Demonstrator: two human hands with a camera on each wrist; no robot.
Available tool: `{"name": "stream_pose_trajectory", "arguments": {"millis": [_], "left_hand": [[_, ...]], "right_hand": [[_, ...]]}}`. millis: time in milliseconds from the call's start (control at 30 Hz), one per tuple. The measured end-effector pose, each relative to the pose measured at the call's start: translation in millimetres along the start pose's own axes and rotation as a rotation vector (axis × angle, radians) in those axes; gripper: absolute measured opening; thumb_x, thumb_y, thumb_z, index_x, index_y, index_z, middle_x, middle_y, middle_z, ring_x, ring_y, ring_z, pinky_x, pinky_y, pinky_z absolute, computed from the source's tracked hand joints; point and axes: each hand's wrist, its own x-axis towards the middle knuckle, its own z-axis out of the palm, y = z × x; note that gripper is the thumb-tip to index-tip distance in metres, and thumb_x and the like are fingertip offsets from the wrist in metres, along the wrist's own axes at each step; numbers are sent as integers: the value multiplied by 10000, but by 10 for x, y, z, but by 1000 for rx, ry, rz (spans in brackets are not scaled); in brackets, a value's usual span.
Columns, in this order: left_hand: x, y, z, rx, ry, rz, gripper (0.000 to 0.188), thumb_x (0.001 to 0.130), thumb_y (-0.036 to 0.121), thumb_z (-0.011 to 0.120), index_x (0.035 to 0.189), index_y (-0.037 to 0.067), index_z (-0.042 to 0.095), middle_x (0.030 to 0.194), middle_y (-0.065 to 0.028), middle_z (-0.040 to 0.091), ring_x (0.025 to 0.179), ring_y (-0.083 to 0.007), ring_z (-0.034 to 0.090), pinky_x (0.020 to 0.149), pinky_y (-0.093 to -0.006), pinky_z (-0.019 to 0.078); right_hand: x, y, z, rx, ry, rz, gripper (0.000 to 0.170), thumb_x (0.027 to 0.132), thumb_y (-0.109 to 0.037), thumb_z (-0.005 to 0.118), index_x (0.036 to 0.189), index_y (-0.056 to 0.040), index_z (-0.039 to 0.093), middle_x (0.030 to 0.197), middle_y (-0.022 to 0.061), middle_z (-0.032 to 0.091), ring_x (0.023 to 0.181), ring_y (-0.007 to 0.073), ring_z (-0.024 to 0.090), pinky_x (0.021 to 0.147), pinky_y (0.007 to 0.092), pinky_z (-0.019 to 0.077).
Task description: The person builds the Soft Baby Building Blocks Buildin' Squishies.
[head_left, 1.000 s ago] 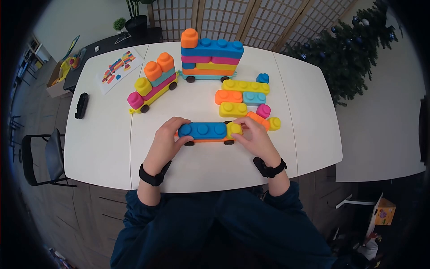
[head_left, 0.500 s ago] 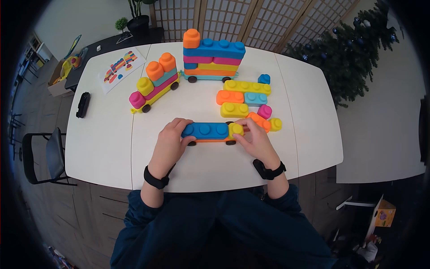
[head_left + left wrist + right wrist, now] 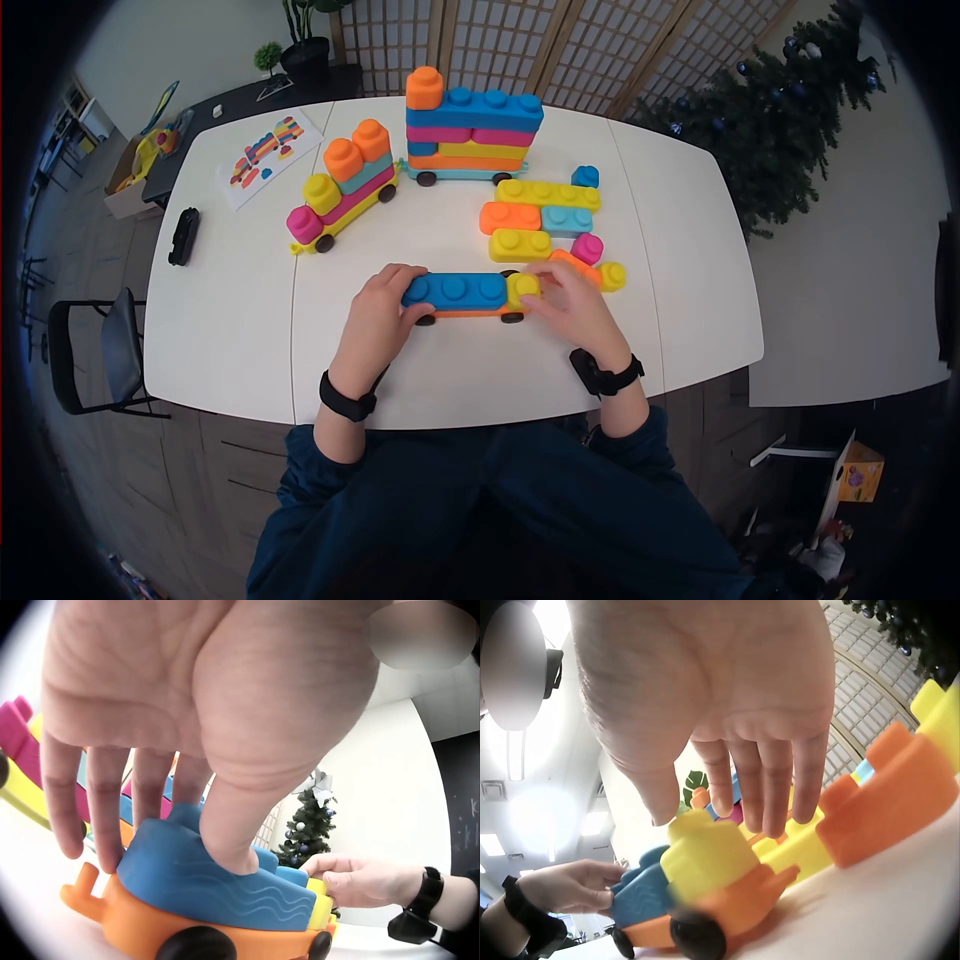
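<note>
A long blue block (image 3: 455, 293) and a small yellow block (image 3: 705, 855) sit end to end on an orange wheeled base (image 3: 142, 926), close to the table's front edge. My left hand (image 3: 374, 312) grips the blue block at its left end, thumb on the near side and fingers over the far side. At the other end, my right hand (image 3: 582, 306) hovers around the yellow block, its thumb beside the top and its fingers straight and spread beyond. In the right wrist view a gap shows between those fingers and the yellow block.
Behind stand a yellow wheeled car (image 3: 345, 212) and a tall stacked car (image 3: 470, 150). Loose blocks, including a long yellow one (image 3: 548, 195) and an orange one (image 3: 510, 217), lie right of centre. A printed picture sheet (image 3: 268, 152) and a black case (image 3: 184, 237) lie left.
The right hand has eased slightly right, its fingers loosening from the yellow block. The left hand keeps its hold on the blue block, and the car stays in about the same place.
</note>
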Motion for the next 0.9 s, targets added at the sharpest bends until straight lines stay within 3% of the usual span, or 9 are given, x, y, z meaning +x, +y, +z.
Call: {"name": "stream_pose_trajectory", "arguments": {"millis": [133,200,267,467,600,733,800,900], "left_hand": [[0,-23,0,-3,-8,-7,422,787,86,823,1178,31,674,1135,-150,684,1020,-371,664,892,-409,550],[-11,-35,-4,-6,-7,-4,427,790,95,824,1185,33,673,1139,-150,683,1020,-371,665,891,-408,551],[-12,-29,0,27,9,38,449,788,68,822,1205,33,660,1110,-148,683,933,-338,667,836,-385,550],[-26,-63,6,35,76,41,501,772,97,847,1224,25,644,1101,-160,685,960,-349,670,852,-389,551],[-28,-97,-46,27,18,-17,514,750,137,868,1206,29,657,1120,-156,691,1018,-358,667,891,-397,548],[-42,-116,-44,-13,21,-29,525,742,137,879,1200,19,653,1118,-160,698,1020,-357,677,882,-392,558],[-41,-142,-25,-21,21,-29,527,744,143,881,1203,18,653,1126,-165,698,1025,-355,681,883,-388,562],[-50,-213,2,-46,40,-10,620,731,116,893,1285,37,626,1168,-162,694,995,-318,695,882,-377,560]], "right_hand": [[77,117,-290,-234,200,-84,328,871,-180,796,1107,-16,638,1066,150,683,1009,313,671,849,363,559],[59,130,-415,-380,240,69,339,840,-180,803,1098,-19,654,1045,144,681,994,318,665,851,389,558],[7,178,-468,-475,209,104,335,831,-179,804,1090,-20,662,1037,136,679,989,317,664,847,401,558],[-117,374,-426,-663,180,185,294,813,-179,804,1035,-26,687,1025,113,672,997,309,656,823,418,560],[-130,299,-440,-697,186,204,298,815,-182,802,1034,-23,677,1013,120,659,981,310,651,800,407,559],[-53,185,-477,-635,342,139,289,860,-185,781,1072,-27,666,1034,126,664,986,290,663,789,383,556],[38,2,-450,-240,380,53,280,921,-189,739,1135,-32,648,1081,131,679,999,274,681,809,354,551],[133,-242,-210,-26,292,-82,279,957,-184,709,1174,-23,634,1118,147,689,1004,277,694,824,352,547]]}}
